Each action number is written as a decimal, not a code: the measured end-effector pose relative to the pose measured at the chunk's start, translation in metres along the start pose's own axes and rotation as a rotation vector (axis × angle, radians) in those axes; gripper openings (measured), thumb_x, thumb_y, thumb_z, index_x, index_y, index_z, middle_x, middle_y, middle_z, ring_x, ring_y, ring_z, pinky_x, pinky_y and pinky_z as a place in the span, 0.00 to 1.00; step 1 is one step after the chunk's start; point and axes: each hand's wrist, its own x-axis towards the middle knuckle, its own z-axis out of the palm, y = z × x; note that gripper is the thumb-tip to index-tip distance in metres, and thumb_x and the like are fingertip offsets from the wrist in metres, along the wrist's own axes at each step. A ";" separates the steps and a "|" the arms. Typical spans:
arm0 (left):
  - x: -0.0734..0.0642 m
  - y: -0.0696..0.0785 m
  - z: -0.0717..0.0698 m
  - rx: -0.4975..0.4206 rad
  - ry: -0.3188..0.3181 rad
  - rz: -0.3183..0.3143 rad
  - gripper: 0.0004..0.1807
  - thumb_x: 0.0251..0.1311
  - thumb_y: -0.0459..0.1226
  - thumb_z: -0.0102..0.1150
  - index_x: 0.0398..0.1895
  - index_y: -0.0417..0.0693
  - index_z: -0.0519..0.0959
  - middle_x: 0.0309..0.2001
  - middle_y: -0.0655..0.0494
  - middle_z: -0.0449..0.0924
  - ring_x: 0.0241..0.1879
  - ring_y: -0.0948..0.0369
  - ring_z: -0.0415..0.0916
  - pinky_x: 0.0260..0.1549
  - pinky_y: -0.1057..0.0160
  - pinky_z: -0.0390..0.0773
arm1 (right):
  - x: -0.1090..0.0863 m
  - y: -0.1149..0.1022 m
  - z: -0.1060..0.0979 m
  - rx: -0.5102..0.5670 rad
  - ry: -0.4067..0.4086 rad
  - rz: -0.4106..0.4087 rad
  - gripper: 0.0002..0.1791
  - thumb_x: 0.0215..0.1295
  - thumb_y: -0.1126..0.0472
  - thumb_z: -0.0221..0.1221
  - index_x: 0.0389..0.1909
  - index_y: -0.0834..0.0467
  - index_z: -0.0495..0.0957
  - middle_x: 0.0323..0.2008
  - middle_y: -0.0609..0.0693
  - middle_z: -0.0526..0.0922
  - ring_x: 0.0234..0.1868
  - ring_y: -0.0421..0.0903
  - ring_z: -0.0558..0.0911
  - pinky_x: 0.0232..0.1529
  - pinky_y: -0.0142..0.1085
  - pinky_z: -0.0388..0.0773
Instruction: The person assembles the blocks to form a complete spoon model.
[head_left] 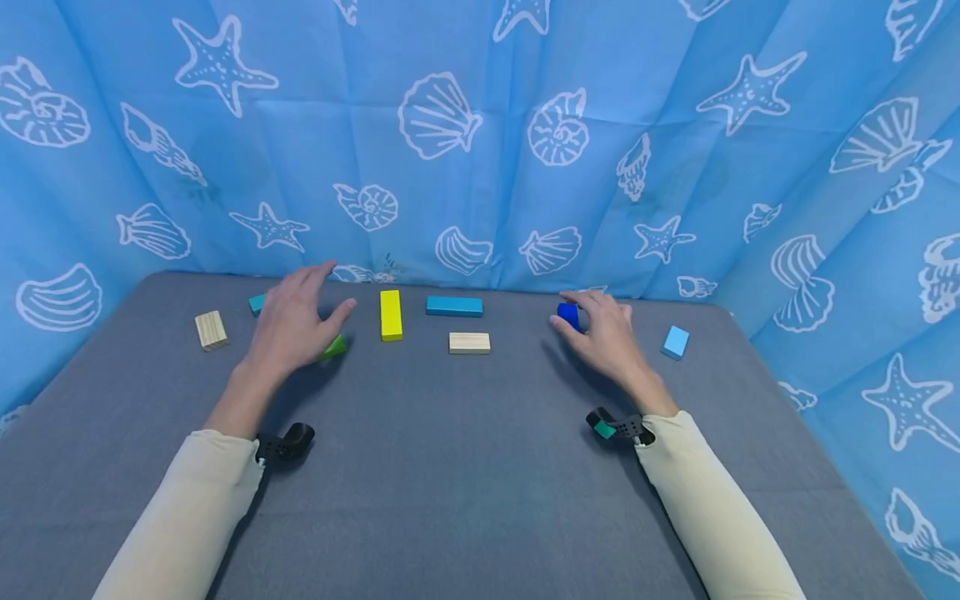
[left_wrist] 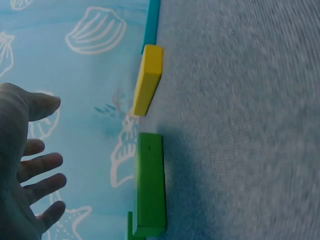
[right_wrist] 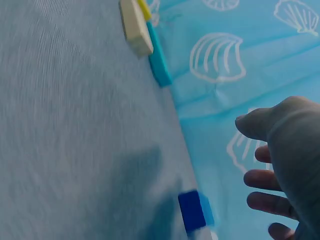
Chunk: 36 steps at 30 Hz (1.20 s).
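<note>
My left hand (head_left: 294,321) hovers over a green block (head_left: 333,347), which it partly covers in the head view. In the left wrist view the green block (left_wrist: 151,185) lies apart from the spread fingers (left_wrist: 45,165), and nothing is in them. A teal block (head_left: 257,303) peeks out behind that hand. My right hand (head_left: 609,337) hangs above a dark blue block (head_left: 568,315), its thumb and fingers parted. The right wrist view shows this dark blue block (right_wrist: 192,211) below the hand, with a gap between them.
Between the hands lie a yellow block (head_left: 391,316), a blue-teal block (head_left: 454,307) and a plain wooden block (head_left: 469,343). Another wooden block (head_left: 212,331) is at far left, a light blue block (head_left: 675,342) at far right. A patterned curtain (head_left: 480,192) borders the grey table (head_left: 465,483).
</note>
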 end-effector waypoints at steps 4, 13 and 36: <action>0.001 0.000 0.003 -0.109 -0.073 -0.047 0.38 0.72 0.50 0.56 0.77 0.39 0.59 0.70 0.34 0.65 0.69 0.35 0.60 0.64 0.32 0.58 | 0.001 -0.009 0.003 0.168 -0.028 0.007 0.24 0.69 0.54 0.66 0.60 0.62 0.79 0.54 0.62 0.81 0.58 0.60 0.77 0.59 0.58 0.67; 0.007 -0.002 0.014 -0.180 -0.220 -0.065 0.44 0.71 0.54 0.57 0.79 0.39 0.54 0.74 0.36 0.60 0.74 0.38 0.54 0.67 0.35 0.56 | 0.003 -0.027 0.025 0.389 -0.142 0.009 0.22 0.65 0.57 0.69 0.58 0.62 0.82 0.53 0.56 0.84 0.52 0.55 0.83 0.51 0.52 0.78; 0.050 -0.003 0.042 -0.213 -0.565 -0.154 0.57 0.55 0.51 0.75 0.82 0.49 0.51 0.80 0.39 0.47 0.77 0.38 0.44 0.69 0.32 0.49 | 0.012 -0.048 0.066 0.407 -0.280 -0.001 0.22 0.65 0.55 0.69 0.58 0.56 0.83 0.53 0.54 0.82 0.53 0.52 0.75 0.54 0.49 0.67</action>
